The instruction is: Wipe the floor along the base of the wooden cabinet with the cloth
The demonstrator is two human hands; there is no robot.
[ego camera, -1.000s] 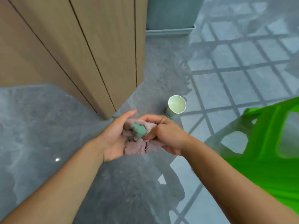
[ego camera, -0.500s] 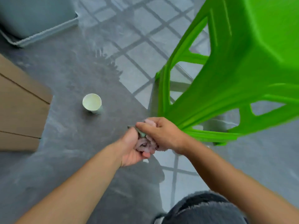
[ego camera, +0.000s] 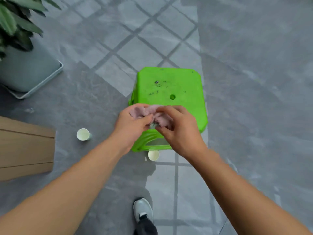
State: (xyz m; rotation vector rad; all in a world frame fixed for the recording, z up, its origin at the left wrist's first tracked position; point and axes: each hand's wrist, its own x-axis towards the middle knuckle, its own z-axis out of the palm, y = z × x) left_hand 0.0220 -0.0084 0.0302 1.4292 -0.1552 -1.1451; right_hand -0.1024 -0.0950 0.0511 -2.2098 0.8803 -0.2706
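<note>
A crumpled pinkish cloth point(ego camera: 152, 114) with a small green patch is bunched between both hands, held in the air over the near edge of a green stool. My left hand point(ego camera: 131, 126) grips its left side. My right hand point(ego camera: 179, 131) pinches its right side from above. The wooden cabinet point(ego camera: 25, 148) shows only as a corner at the left edge, well away from the cloth. Grey floor point(ego camera: 84, 167) runs along its base.
A green plastic stool point(ego camera: 171, 89) stands straight ahead with dark specks on its seat. Two paper cups sit on the floor, one point(ego camera: 83, 134) near the cabinet corner and one point(ego camera: 153, 155) by the stool's near leg. A potted plant point(ego camera: 22, 53) fills the far left. My shoe point(ego camera: 143, 210) is below.
The view has swung away from the cabinet and risen, so I now look down on the stool. Both hands kept hold of the cloth and moved over the stool's near edge.
</note>
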